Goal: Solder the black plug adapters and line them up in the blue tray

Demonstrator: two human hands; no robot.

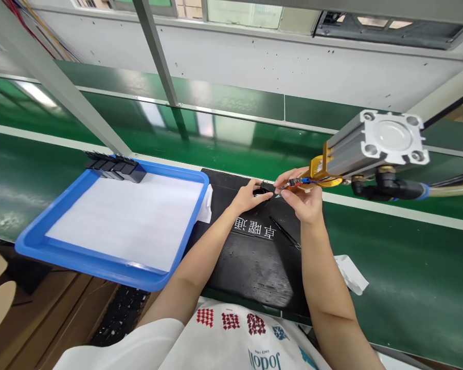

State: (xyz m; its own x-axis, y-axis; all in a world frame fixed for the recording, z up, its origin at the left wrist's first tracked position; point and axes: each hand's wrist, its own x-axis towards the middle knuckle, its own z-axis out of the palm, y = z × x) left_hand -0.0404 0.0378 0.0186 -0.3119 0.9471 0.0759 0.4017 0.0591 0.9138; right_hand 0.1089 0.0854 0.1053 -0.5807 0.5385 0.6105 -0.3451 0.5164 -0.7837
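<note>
My left hand (pixel 250 197) is closed around a small black part (pixel 261 191), holding it low over the black mat (pixel 247 257). Facing it from the right, my right hand (pixel 306 203) has its fingers pinched together by the left fingertips. A small pale tip shows between the two hands, but what the right fingers hold is too small to name. In front of the right hand, partly hiding it, is the narrow end of a pneumatic cylinder tool (pixel 351 149) with a gold bracket and a blue-sleeved tip. Black tweezers (pixel 285 233) lie on the mat below the hands.
At the left, a blue tray (pixel 100 275) lined with white sheet carries several black box-shaped parts (pixel 118 168) along its back edge. Crumpled white paper (pixel 351 275) lies on the green bench right of my forearm. Hoses (pixel 447 187) run off the cylinder rightward. A grey post (pixel 156 51) stands behind.
</note>
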